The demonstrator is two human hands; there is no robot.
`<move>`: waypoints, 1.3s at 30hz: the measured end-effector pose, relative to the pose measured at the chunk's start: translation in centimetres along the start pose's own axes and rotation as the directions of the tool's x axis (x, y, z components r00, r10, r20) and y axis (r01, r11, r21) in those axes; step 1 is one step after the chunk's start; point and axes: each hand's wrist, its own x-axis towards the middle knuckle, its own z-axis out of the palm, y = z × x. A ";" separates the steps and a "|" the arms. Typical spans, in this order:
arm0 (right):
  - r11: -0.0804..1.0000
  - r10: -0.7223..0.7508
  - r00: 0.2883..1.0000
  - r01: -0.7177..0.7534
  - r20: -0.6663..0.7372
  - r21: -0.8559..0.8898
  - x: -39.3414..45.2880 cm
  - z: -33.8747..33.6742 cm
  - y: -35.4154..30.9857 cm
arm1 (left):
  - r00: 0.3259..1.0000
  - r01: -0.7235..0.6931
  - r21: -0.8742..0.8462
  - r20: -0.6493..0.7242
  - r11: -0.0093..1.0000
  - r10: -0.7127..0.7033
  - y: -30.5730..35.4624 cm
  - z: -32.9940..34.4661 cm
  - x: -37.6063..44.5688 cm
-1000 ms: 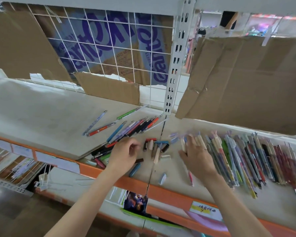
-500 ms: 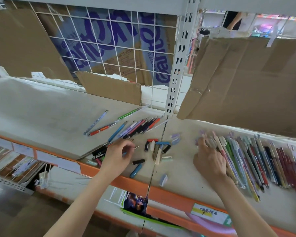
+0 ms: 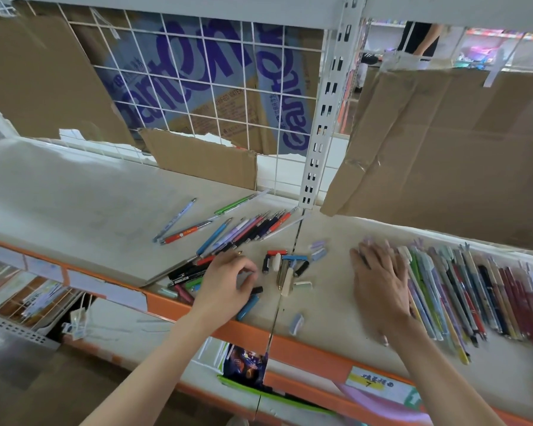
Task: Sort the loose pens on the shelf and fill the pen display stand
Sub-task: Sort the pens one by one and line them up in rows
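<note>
Loose pens: your mixed pile (image 3: 197, 273) lies near the front edge of the shelf (image 3: 74, 204), under your left hand; a fanned group (image 3: 253, 226) sits behind it, toward the white upright (image 3: 323, 124).
Sorted row: the long row of pens (image 3: 480, 290) lies side by side to the right, well apart from the pile.
Left hand: your left hand (image 3: 228, 284) curls its fingers over the pile; whether they pinch a pen, you cannot tell.
Right hand: your right hand (image 3: 382, 281) lies flat, fingers straight, against the row's left edge.
Writing: large purple letters on the carton (image 3: 203, 75) behind the wire grid, only partly readable; the yellow shelf tag (image 3: 373, 384) shows a "7".
Change: your right hand has slid rightward to the row since a second ago; your left stays at the pile.
</note>
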 end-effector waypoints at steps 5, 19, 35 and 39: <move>0.999 0.035 0.999 -0.035 -0.001 -0.028 -0.4 -0.4 0.2 | 0.992 -0.113 0.035 0.065 0.993 0.110 2.4 2.5 1.1; 0.755 -0.128 0.962 0.252 -0.240 0.606 -0.2 -2.2 -6.2 | 0.997 -0.073 0.068 0.044 0.995 0.070 2.6 2.7 0.1; 0.925 -0.227 0.964 0.167 0.142 0.341 2.4 -2.2 -8.6 | 0.988 0.101 0.042 -0.119 0.994 -0.095 -1.0 0.9 3.4; 0.908 -0.198 0.957 0.096 0.214 0.408 2.7 -2.4 -8.4 | 0.965 0.200 0.165 -0.201 0.966 -0.165 -2.5 -0.2 5.8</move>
